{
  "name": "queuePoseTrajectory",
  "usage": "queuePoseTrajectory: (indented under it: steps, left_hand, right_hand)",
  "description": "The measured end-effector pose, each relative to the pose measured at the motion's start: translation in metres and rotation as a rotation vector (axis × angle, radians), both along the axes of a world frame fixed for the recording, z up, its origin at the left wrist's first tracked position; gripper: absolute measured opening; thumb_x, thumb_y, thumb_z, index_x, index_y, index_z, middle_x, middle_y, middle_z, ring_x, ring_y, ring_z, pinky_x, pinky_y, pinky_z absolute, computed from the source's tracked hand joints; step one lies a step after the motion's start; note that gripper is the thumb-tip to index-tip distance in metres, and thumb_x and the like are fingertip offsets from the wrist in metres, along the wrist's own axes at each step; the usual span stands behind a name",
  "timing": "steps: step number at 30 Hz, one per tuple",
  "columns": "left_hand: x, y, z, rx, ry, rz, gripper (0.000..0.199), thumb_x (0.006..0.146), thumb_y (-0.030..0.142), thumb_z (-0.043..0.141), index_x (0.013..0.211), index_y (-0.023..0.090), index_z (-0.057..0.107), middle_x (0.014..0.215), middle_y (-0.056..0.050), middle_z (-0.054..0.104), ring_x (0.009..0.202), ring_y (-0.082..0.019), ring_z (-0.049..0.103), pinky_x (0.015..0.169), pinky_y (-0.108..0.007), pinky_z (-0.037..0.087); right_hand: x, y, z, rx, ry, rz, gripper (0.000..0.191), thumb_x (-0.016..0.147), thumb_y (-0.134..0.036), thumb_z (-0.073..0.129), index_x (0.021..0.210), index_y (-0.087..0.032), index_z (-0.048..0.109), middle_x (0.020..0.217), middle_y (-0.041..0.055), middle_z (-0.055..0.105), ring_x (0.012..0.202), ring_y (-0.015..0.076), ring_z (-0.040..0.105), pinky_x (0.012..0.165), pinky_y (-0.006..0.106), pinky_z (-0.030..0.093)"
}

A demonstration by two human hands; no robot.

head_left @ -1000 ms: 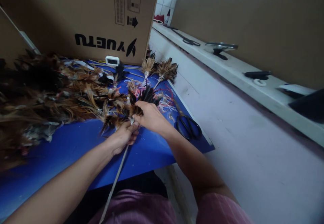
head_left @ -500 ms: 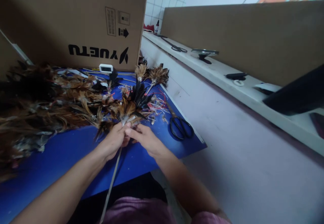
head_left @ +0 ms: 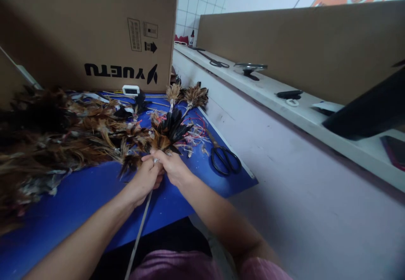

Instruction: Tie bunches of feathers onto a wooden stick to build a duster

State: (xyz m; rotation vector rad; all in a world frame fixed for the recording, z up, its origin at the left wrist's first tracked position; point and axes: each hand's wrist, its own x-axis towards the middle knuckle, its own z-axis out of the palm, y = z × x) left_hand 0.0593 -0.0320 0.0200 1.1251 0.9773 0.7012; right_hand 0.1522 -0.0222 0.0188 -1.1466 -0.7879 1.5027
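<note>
A feather duster (head_left: pixel 172 125) with black and brown feathers points away from me, its thin stick (head_left: pixel 139 231) running back toward my body. My left hand (head_left: pixel 147 178) is closed round the stick just below the feathers. Against it, my right hand (head_left: pixel 169 164) is closed at the base of the feathers, its thumb and fingers crossing over the left. What lies between the right fingertips is mostly hidden. Loose brown and black feathers (head_left: pixel 85 132) spread in a thick heap to the left. Black-handled scissors (head_left: pixel 225 160) lie to the right of my hands.
The blue table (head_left: pixel 104 200) ends at a white wall (head_left: pixel 268 166) on the right. Two finished-looking feather bunches (head_left: pixel 196 95) and pink-white string (head_left: pixel 199 134) lie beyond my hands. A large cardboard box (head_left: pixel 104 22) stands behind. The ledge (head_left: pixel 262 88) holds a phone (head_left: pixel 394 151) and small items.
My right hand has moved left and over the left hand at the base of the feathers. The left hand keeps its hold on the stick. The view has shifted slightly.
</note>
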Motion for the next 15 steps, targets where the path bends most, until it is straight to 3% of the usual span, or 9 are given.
queuePoseTrajectory:
  steps: [8, 12, 15]
  left_hand:
    - [-0.01, 0.007, 0.016, -0.23, -0.181, -0.056, 0.018, 0.085, 0.022, 0.054, 0.074, 0.017, 0.04, 0.061, 0.005, 0.037, 0.044, -0.003, 0.029, 0.038, -0.013, 0.018]
    - [-0.015, 0.012, 0.017, -0.39, -0.344, -0.102, 0.021, 0.093, 0.035, 0.042, 0.082, 0.017, 0.045, 0.062, 0.001, 0.043, 0.043, -0.006, 0.033, 0.037, -0.014, 0.023]
    - [-0.015, 0.014, 0.012, -0.406, -0.366, -0.089, 0.022, 0.094, 0.035, 0.043, 0.082, 0.017, 0.047, 0.063, 0.001, 0.044, 0.043, -0.005, 0.034, 0.037, -0.013, 0.023]
  right_hand:
    - [0.006, -0.002, 0.001, 0.039, 0.004, 0.086, 0.034, 0.076, -0.039, 0.055, 0.081, -0.011, 0.074, 0.085, 0.0104, 0.073, 0.071, 0.0178, 0.064, 0.05, 0.023, 0.045]
    - [0.006, -0.002, 0.004, 0.075, -0.005, 0.014, 0.031, 0.076, -0.036, 0.056, 0.084, -0.012, 0.074, 0.084, 0.0085, 0.074, 0.077, 0.0169, 0.065, 0.058, 0.022, 0.046]
    - [0.008, -0.002, 0.002, 0.099, 0.031, 0.062, 0.031, 0.077, -0.035, 0.055, 0.082, -0.012, 0.075, 0.085, 0.0092, 0.074, 0.076, 0.0162, 0.066, 0.066, 0.024, 0.049]
